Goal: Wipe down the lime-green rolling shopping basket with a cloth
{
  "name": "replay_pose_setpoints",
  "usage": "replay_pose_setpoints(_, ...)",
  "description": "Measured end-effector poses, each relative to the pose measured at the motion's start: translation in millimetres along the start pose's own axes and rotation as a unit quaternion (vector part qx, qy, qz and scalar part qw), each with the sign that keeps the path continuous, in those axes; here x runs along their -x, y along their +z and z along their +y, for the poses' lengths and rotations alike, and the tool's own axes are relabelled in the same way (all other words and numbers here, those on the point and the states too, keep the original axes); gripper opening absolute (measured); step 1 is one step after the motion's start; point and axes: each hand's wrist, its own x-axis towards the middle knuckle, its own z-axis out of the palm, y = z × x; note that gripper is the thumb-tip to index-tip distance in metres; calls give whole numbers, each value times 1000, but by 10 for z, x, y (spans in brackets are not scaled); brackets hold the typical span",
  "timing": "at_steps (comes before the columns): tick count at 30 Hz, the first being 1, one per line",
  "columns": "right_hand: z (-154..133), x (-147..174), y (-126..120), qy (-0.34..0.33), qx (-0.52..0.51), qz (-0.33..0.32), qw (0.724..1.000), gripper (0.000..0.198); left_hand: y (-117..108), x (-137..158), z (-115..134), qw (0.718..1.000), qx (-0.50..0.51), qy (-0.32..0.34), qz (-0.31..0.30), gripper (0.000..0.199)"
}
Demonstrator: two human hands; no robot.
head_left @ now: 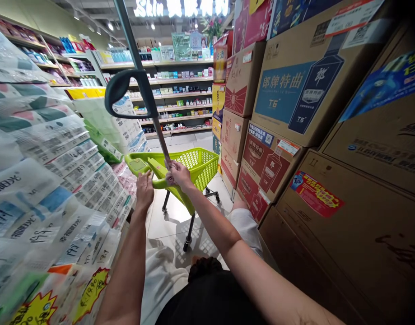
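Note:
A lime-green shopping cart (198, 167) with a perforated basket and dark legs on casters stands before me. My left hand (145, 188) is closed over the left part of its green handle bar. From the cart's handle area a grey pole (161, 137) rises, tilting to the upper left, with a dark looped grip (131, 95) partway up. My right hand (180, 175) is closed around the pole's low end, close to the handle bar. A pale crumpled bit, perhaps cloth, shows under its fingers; I cannot tell what it is.
Plastic-wrapped paper packs (75, 153) with price tags are piled along the left. Stacked cardboard cartons (285, 85) wall the right side. Shelves of small goods (180, 90) stand behind the cart. Pale floor tiles (175, 216) lie beneath it.

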Motion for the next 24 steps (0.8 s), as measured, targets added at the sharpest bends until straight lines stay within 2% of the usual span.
replay_pose_setpoints(2, -107, -71, -64, 3, -27, -47, 999, 36, 43, 28, 14, 1000, 10, 5, 14, 45)
replay_pose_setpoints(4, -78, -17, -110, 0, 7, -68, 998, 41, 58, 58, 40, 999, 20, 11, 27, 46)
replay_pose_setpoints(7, 127, 162, -173, -47, 105, -60, 992, 51, 52, 110, 86, 999, 14, 21, 28, 50)
replay_pose_setpoints(9, 269, 214, -238, -72, 153, -46, 985, 50, 46, 143, 116, 999, -9, 28, 16, 53)
replay_pose_setpoints(11, 363, 162, -336, -50, 199, -41, 978, 48, 49, 166, 138, 999, -27, 27, 6, 54)
replay_pose_setpoints(13, 418, 59, -445, 9, 244, -30, 969, 48, 65, 179, 145, 999, -31, 28, -2, 54)
replay_pose_setpoints(16, 469, 19, -502, 62, 269, -18, 961, 55, 101, 192, 140, 999, -14, 28, -9, 57)
replay_pose_setpoints(19, 491, 266, -300, 23, 250, 3, 968, 63, 128, 223, 153, 1000, 17, 11, -9, 63)
replay_pose_setpoints(24, 351, 885, 304, -115, 201, 79, 970, 67, 90, 304, 172, 995, 96, 8, 17, 73)
